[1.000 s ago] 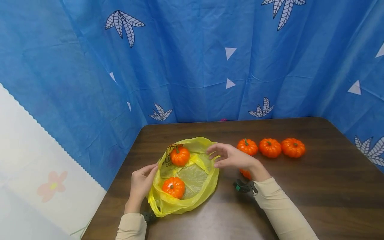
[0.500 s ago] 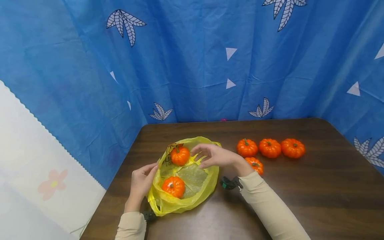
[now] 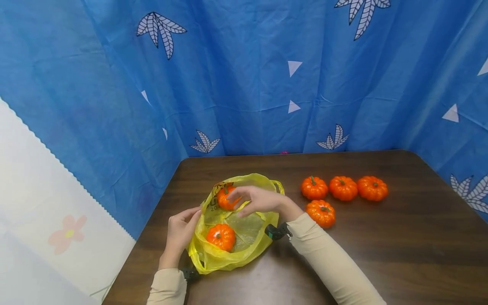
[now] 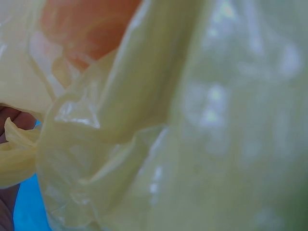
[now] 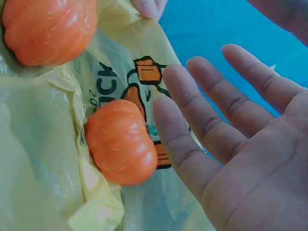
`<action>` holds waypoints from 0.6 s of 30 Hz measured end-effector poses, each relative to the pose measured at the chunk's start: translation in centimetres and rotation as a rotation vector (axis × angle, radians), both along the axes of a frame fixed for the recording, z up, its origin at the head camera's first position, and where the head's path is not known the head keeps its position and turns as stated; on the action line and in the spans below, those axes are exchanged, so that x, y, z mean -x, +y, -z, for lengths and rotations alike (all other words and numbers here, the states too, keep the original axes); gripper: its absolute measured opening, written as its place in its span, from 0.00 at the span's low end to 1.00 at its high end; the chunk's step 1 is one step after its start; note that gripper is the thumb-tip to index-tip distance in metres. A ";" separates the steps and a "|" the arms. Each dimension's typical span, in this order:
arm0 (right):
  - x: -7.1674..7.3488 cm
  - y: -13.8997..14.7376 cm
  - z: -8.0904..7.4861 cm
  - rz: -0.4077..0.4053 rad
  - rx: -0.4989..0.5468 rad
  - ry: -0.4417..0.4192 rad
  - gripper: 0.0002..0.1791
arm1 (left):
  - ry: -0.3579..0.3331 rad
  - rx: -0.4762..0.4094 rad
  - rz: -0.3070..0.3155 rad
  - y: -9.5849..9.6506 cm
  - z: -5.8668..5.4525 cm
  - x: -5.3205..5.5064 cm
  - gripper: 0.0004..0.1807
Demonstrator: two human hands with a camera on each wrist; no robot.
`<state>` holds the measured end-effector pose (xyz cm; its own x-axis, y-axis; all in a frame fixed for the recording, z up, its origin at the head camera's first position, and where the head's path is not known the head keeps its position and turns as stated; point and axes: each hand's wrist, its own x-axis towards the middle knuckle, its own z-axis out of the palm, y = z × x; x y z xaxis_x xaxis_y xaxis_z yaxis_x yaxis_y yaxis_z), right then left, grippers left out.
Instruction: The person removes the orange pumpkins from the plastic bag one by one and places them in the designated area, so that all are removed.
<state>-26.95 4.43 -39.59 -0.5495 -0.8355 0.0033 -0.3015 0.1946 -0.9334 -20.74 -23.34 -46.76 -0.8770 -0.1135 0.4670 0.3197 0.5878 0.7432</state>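
Note:
A yellow plastic bag (image 3: pixel 249 255) lies with its mouth spread wide, two small orange pumpkins inside. My left hand (image 3: pixel 180 231) pinches the bag's left rim between thumb and fingers; its fingertips (image 5: pixel 147 6) also show at the rim in the right wrist view. Over the bag hovers my right hand (image 3: pixel 259 201), holding nothing, its fingers (image 5: pixel 204 106) spread and relaxed. It partly covers the far pumpkin (image 3: pixel 225 199), which rests against the printed wall. The near pumpkin (image 3: pixel 221 237) sits at the front left inside. Yellow plastic (image 4: pixel 144 168) fills most of the left wrist view.
Right of the bag, three pumpkins stand in a row: left (image 3: pixel 314 187), middle (image 3: pixel 343 188) and right (image 3: pixel 372 188). One more pumpkin (image 3: pixel 321 213) sits nearer. Behind the dark wooden table (image 3: pixel 396 245) hangs a blue curtain (image 3: pixel 244 84).
My right hand has moved left from the bag's right rim to above its far part, uncovering the nearer loose pumpkin. My left hand keeps its hold on the rim.

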 end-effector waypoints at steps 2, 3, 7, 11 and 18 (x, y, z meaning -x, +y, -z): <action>0.1 -0.4 0.2 -0.007 -0.010 -0.005 0.31 | -0.005 -0.003 0.003 0.0 0.0 0.0 0.07; 0.2 -0.7 0.4 -0.010 -0.015 -0.006 0.31 | -0.006 -0.003 0.004 0.0 0.0 0.0 0.07; 0.5 -1.4 1.0 -0.023 -0.041 0.012 0.33 | -0.004 -0.007 0.010 0.0 0.0 0.0 0.07; 0.8 -2.2 1.9 -0.037 -0.064 0.029 0.33 | 0.004 -0.008 0.015 0.0 0.1 0.0 0.08; 0.8 -3.1 2.7 -0.072 -0.143 0.024 0.34 | 0.005 -0.021 0.024 0.0 0.1 0.1 0.08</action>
<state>-27.79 1.29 -42.25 -0.4897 -0.8655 -0.1059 -0.3415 0.3021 -0.8900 -20.86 -23.33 -46.83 -0.8773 -0.1027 0.4688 0.3368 0.5641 0.7539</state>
